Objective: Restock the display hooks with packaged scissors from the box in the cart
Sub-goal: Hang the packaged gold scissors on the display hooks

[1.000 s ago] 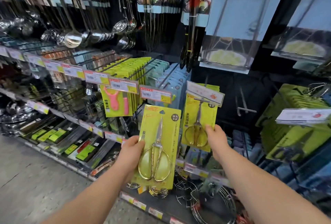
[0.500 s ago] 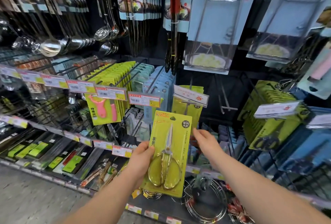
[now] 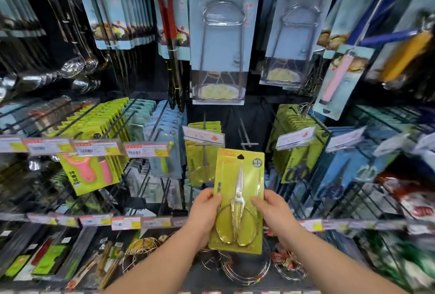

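My left hand (image 3: 205, 215) and right hand (image 3: 275, 213) pinch the pack (image 3: 237, 190) at its sides; misaligning its hole (image 3: 240, 157) with the hook (image 3: 204, 118) could drop it.

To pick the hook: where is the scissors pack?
Head view, low centre: the scissors pack stands upright between left hand and right hand, beside matching hung packs.

A dark store rack (image 3: 254, 114) of wire hooks (image 3: 249, 145) carries hanging carded goods: yellow-green scissor packs (image 3: 201, 169), pink peeler pack (image 3: 88, 172), steel ladles (image 3: 73, 67), price tags (image 3: 147, 150).
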